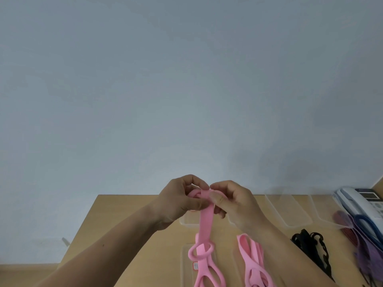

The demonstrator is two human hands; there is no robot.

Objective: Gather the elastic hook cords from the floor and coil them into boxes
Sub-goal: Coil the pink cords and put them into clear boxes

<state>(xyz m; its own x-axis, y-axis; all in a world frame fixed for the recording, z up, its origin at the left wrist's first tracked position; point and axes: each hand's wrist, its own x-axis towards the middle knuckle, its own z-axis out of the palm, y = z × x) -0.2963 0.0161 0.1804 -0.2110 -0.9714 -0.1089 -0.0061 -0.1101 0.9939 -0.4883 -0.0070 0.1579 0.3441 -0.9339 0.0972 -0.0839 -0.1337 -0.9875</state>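
Note:
Above the wooden table (128,224), my left hand (180,201) and my right hand (232,201) together grip the top end of a flat pink elastic cord (205,220). Its end is folded into a small loop between my fingers. The strap hangs down to a pink ring (200,252) and looped handles near the table's front. A second pink cord (251,259) lies folded on the table to the right. A black cord (310,245) lies further right. Purple, blue and dark red cords (360,230) are piled at the far right.
Clear plastic boxes (288,210) stand along the back of the table, one partly hidden behind my hands. A clear lid or tray (184,264) lies under the hanging pink cord. A white desk phone (358,201) sits at the right edge. A plain wall is behind.

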